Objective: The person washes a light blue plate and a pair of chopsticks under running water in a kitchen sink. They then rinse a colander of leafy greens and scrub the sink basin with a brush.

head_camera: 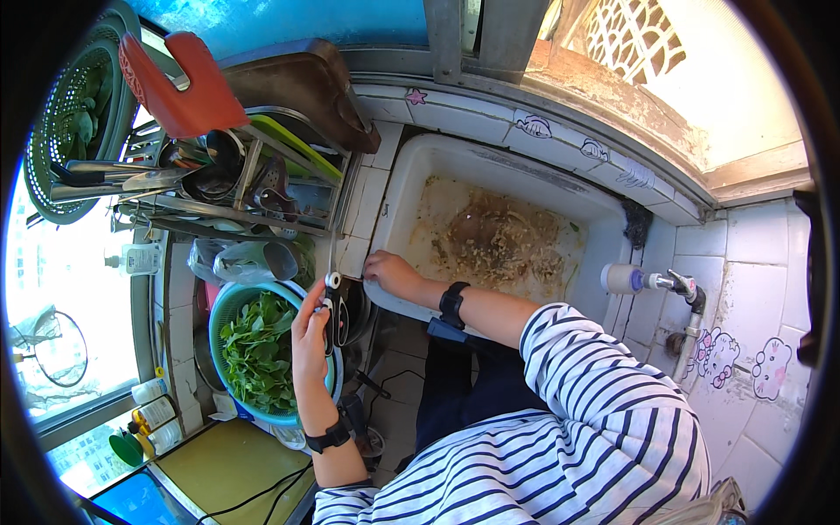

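My left hand holds a pair of scissors by the black and white handles, blades towards the dish rack. Beside and partly behind this hand, a light blue basin with a colander holds leafy green vegetables. My right hand is at the near left corner of the white sink, its fingers bent over the rim; whether it holds anything small I cannot tell. Brown residue and pale scraps lie on the sink's bottom. Both wrists wear black bands.
A metal dish rack with utensils and a red silicone oven mitt stands at left. A green colander, a soap bottle and a bagged metal cup are nearby. The tap juts from the right wall. Black cables cross the lower left.
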{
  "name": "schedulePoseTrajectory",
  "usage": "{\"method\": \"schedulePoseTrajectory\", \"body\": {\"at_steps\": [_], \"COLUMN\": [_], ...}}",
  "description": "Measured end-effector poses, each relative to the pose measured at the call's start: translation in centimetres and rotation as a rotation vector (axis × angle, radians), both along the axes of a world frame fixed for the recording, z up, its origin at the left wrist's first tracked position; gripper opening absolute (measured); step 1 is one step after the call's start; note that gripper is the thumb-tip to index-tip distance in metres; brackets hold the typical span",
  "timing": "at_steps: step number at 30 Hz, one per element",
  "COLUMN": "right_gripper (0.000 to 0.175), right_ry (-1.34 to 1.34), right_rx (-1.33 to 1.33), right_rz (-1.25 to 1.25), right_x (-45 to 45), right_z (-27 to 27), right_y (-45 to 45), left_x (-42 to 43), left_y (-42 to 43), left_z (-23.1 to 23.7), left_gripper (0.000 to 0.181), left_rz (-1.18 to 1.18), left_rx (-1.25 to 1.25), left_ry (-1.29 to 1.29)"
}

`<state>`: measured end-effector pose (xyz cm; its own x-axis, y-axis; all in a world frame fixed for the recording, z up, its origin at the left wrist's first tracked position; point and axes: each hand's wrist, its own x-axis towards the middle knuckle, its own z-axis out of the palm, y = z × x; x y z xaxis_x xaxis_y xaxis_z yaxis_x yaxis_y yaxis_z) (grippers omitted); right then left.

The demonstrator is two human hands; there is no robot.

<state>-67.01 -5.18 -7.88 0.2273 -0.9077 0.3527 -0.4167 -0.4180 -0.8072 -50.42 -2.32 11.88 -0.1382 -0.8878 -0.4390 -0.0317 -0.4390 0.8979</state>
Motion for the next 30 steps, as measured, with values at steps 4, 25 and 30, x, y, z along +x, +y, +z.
{"method": "schedulePoseTrajectory", "body": {"at_steps": [4,25,30], "right_gripper": [0.007,0.035,0.033], "right_ry": [0.035,0.271,0.392], "right_rx": [-0.010,0.022,0.046], "right_rz": [-0.055,-0.130,0.143], "right_x": [-4.7,-8.8,-4.1], "right_z": [-1.4,-0.6,0.6], "right_y": [-5.9,-5.9,-1.3], "left_x": [-0.3,-3.1,-3.1], "left_y": [-0.4,-5.7,-5.7], "left_z": [-0.8,-13.2,-13.3], "left_gripper": [0.042,0.046,0.045], "left_rz": [-0.131,-0.244,-0.222], "left_rx": [-0.016,-0.653,-0.684], "left_ry": [-0.096,-0.955,-0.932]}}
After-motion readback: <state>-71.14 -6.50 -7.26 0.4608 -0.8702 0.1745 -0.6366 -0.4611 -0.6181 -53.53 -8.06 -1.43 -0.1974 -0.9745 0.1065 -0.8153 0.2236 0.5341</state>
